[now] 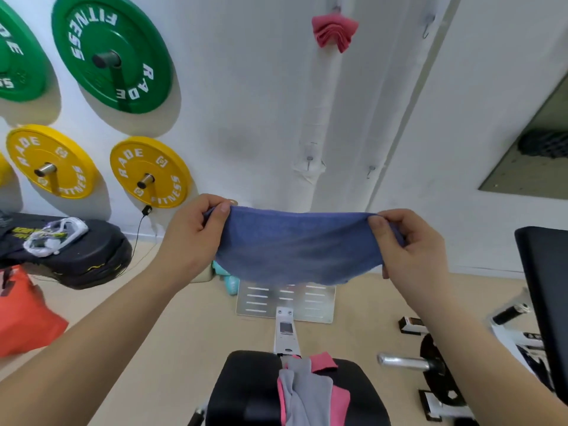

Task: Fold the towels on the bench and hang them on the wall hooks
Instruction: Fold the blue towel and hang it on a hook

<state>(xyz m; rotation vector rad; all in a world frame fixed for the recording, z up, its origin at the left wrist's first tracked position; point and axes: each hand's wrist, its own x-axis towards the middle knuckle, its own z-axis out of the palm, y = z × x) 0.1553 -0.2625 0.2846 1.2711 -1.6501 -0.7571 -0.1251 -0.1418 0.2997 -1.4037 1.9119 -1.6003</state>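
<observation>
At mid-frame, my left hand (196, 229) and right hand (408, 244) pinched the blue towel's (295, 250) top corners, stretching it. Lower down, grey and pink towels (307, 392) lay on the bench (246, 388).

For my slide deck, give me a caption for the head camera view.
Both hands, left hand and right hand, stretch a blue towel above the bench.

Blue towel (295, 247) spread midair; pink towel (334, 31) hooked; grey-pink towels (307, 392) on bench (246, 385).

The blue towel (295, 247) is soft, matt cloth with a fine nap. The counter (246, 388) pad looks like smooth black vinyl. The weight plates (113, 53) are slightly glossy.
</observation>
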